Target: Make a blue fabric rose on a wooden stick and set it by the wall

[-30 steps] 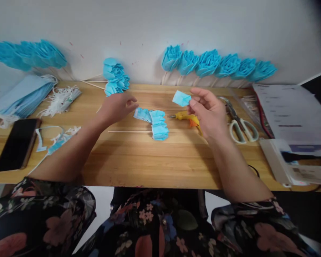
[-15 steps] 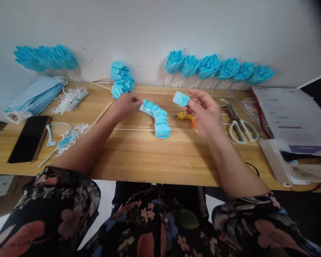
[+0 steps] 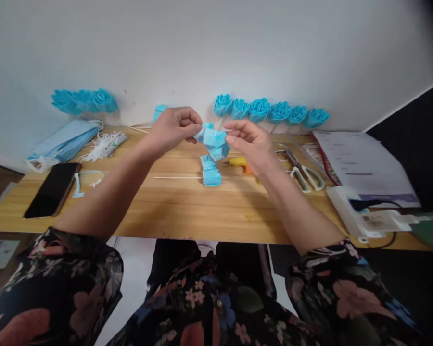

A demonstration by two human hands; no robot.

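My left hand (image 3: 178,127) is closed, its fingertips pinching the end of a pleated light-blue strip of fabric (image 3: 211,173). The strip's lower part lies on the table across a thin wooden stick (image 3: 176,178). Opposite, my right hand (image 3: 250,144) pinches a small folded blue fabric piece (image 3: 215,138) against the strip's raised end. Where piece and strip meet, the folds overlap and I cannot tell them apart. A yellow glue gun (image 3: 237,161) lies just under my right hand, partly hidden by it. White-handled scissors (image 3: 303,175) rest to the right.
Blue fabric flowers on sticks (image 3: 260,110) lean along the wall at right, others (image 3: 84,102) at left. Face masks (image 3: 65,142), a bundle of white ear loops (image 3: 104,145) and a phone (image 3: 52,190) lie left. Papers (image 3: 364,166) and a power strip (image 3: 353,216) occupy the right.
My right hand has moved left, bringing the folded piece to the strip. My left hand has lifted the strip's end. The view has shifted slightly.
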